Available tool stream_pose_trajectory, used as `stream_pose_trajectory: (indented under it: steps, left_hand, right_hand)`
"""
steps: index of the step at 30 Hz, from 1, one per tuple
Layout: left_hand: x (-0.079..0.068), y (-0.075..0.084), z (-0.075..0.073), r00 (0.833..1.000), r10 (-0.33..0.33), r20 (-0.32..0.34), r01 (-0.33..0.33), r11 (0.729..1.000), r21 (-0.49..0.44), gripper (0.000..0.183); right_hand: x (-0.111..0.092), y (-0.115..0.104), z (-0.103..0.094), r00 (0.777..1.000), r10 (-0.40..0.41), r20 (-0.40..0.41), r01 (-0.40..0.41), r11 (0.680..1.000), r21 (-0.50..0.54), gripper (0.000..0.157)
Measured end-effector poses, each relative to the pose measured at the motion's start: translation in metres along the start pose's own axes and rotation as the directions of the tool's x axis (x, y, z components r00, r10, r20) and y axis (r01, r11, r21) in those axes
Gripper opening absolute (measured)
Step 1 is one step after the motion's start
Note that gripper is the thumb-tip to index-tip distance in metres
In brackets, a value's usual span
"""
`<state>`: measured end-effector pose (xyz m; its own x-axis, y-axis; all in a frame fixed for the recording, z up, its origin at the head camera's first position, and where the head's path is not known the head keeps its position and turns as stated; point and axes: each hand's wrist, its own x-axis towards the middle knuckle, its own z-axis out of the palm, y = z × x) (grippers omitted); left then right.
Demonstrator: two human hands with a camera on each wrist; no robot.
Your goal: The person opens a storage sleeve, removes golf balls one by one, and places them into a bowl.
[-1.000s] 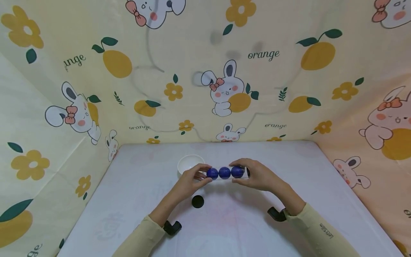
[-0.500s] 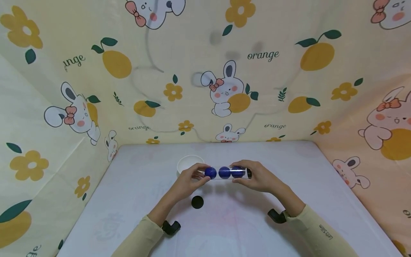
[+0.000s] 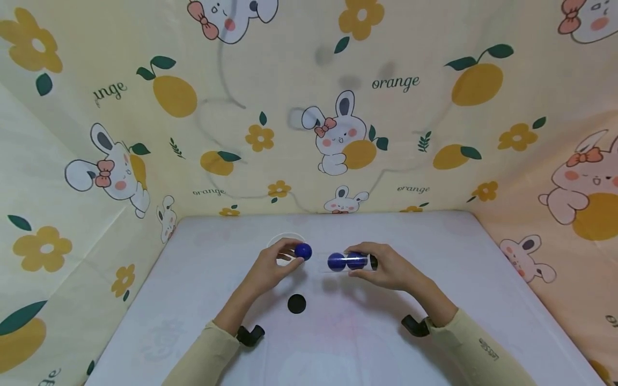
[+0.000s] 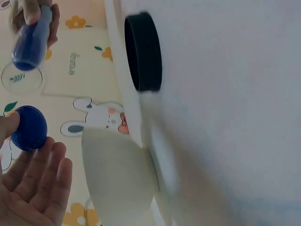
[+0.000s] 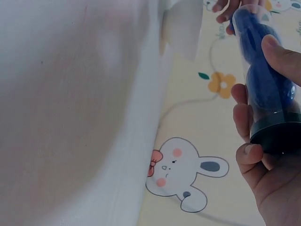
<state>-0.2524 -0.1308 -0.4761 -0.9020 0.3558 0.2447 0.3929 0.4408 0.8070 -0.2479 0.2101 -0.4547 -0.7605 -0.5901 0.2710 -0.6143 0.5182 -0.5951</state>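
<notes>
At the left, the left hand [image 3: 270,269] pinched a blue ball [image 3: 303,252] between thumb and fingers, raised above the counter [image 3: 193,289]. Beyond that hand and partly hidden by it stood a white bowl [image 4: 117,174]. A round black cap [image 3: 296,304] lay on the counter, nearer the person. Farther right, just apart from the pinched ball, a clear tube [image 3: 346,261] lay roughly level in the air, holding two more blue balls [image 3: 336,262]. The right hand [image 3: 388,268] grasped it near its black end cap [image 5: 277,134].
</notes>
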Motion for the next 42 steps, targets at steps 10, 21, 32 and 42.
stream_pose_trajectory:
  steps: [10, 21, 32, 42]
  left_hand:
    - [0.003, -0.011, -0.009, 0.997, -0.024, -0.074, 0.034, 0.99, 0.14, 0.043]
    - [0.005, -0.017, -0.012, 0.99, -0.113, -0.081, 0.131, 0.951, 0.279, 0.046]
    - [0.004, -0.019, -0.009, 0.987, -0.135, -0.085, 0.158, 0.901, 0.404, 0.049]
    - [0.003, -0.018, -0.01, 0.987, -0.126, -0.099, 0.158, 0.866, 0.474, 0.049]
  right_hand:
    - [-0.001, -0.002, 0.004, 1.0, -0.011, -0.011, 0.011, 1.0, -0.014, 0.046]
    - [0.0, -0.005, 0.003, 1.0, -0.005, -0.014, 0.005, 1.0, 0.004, 0.047]
    - [-0.001, -0.002, 0.005, 0.999, -0.018, -0.033, 0.018, 1.0, 0.002, 0.048]
    - [0.0, -0.002, 0.005, 1.0, -0.006, -0.031, 0.006, 1.0, -0.001, 0.048]
